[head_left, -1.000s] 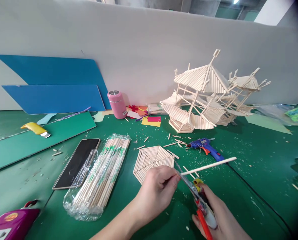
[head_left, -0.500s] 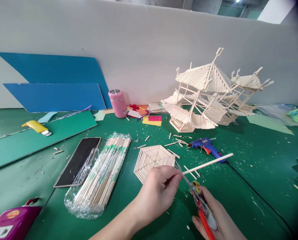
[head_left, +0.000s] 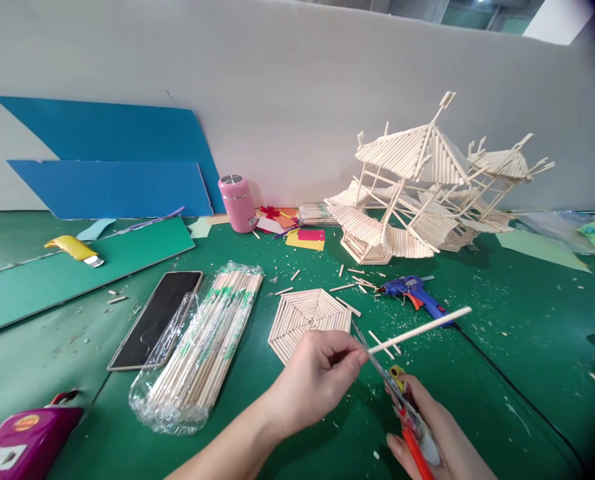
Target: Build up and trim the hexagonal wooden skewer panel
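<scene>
My left hand is closed, pinching the near end of a thin wooden stick between thumb and fingertips. The stick points out to the right and slightly up. Around its held end lie the blades of red-handled scissors, close to my left fingertips. My right hand is wrapped round the scissors' handles, partly hiding them. Just behind my left hand a flat, many-sided panel of sticks lies on the green table, its near edge covered by the hand.
A pavilion-like stick model stands at the back right. In front of it lies a blue glue gun with a trailing cord. Bagged sticks, a phone and a yellow utility knife lie left. A pink flask stands behind.
The view has shifted slightly. Both hands keep the same grip on the stick and scissors, and nothing has been let go or taken up.
</scene>
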A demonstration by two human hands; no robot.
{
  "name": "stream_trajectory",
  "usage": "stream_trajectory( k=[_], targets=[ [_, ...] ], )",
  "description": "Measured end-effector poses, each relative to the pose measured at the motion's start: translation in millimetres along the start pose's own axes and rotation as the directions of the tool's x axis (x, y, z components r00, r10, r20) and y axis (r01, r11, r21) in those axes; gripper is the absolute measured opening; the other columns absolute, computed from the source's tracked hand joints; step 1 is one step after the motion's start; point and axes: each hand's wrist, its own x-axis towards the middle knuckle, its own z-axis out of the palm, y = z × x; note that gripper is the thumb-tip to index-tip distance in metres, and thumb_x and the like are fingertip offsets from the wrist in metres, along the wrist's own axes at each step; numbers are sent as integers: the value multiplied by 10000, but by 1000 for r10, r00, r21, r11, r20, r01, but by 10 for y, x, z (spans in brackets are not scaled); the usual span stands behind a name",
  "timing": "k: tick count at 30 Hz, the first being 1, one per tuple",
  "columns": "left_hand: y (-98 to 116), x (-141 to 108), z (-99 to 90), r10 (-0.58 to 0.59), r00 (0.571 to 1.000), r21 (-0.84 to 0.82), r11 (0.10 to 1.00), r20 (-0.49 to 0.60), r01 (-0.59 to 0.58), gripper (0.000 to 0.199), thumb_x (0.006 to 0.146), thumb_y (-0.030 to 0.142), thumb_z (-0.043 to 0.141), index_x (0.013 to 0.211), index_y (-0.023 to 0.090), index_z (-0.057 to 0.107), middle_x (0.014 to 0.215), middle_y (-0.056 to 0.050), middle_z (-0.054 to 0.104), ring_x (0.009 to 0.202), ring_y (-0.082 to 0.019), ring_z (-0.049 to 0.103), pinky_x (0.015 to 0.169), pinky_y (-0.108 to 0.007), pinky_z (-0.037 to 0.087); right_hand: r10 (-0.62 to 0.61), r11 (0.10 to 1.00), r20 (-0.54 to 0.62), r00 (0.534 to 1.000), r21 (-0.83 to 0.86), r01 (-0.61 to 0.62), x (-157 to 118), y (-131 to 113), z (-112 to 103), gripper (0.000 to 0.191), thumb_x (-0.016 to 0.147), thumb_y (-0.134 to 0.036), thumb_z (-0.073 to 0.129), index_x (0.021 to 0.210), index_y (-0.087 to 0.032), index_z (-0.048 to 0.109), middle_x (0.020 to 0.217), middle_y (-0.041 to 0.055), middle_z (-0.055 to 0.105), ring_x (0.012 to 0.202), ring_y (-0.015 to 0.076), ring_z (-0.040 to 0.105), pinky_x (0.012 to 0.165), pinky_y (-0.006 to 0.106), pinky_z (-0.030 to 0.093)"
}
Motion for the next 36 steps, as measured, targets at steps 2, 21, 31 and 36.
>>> stream_trajectory(
  k=[2, 21, 31, 36],
  targets=[
    [9, 10, -30, -72, 995, -79, 994, 75, 78, 264, 813, 314, 466, 626, 138, 528, 519, 44, 371, 478, -79, 289, 427, -209, 214, 32, 999, 18, 999, 10, -32, -3, 9, 11, 336, 712, -373, 587, 1007, -227, 516, 724, -15, 557, 630, 143, 588, 625, 223, 512],
    [27, 3, 48, -58, 993, -59, 997, -104, 52, 269, 803, 333, 478, 618, 144, 524, 526, 38, 394, 486, -81, 318, 445, -214, 225, -106, 982, -30, 994, -159, 100, 20, -166, -76, 245, 737, -364, 552, 928, -212, 550, 624, 2, 594, 581, 159, 591, 530, 202, 494],
    [-54, 18, -51, -194, 966, -407, 879, 170, 249, 334, 701, 458, 616, 681, 125, 590, 483, 51, 409, 439, -60, 296, 414, -207, 173, -72, 986, -33, 997, -152, 66, -18, -106, -94, 318, 719, -341, 577, 1007, -216, 530, 659, -8, 596, 555, 142, 565, 487, 196, 468],
    [31, 11, -23, -113, 994, -171, 979, -3, 111, 292, 784, 377, 547, 664, 116, 599, 526, 29, 448, 492, -75, 351, 454, -213, 238, -90, 986, 5, 996, -142, 90, 25, -233, -89, 218, 767, -341, 518, 943, -217, 490, 601, -39, 507, 494, 120, 481, 451, 205, 420]
  ],
)
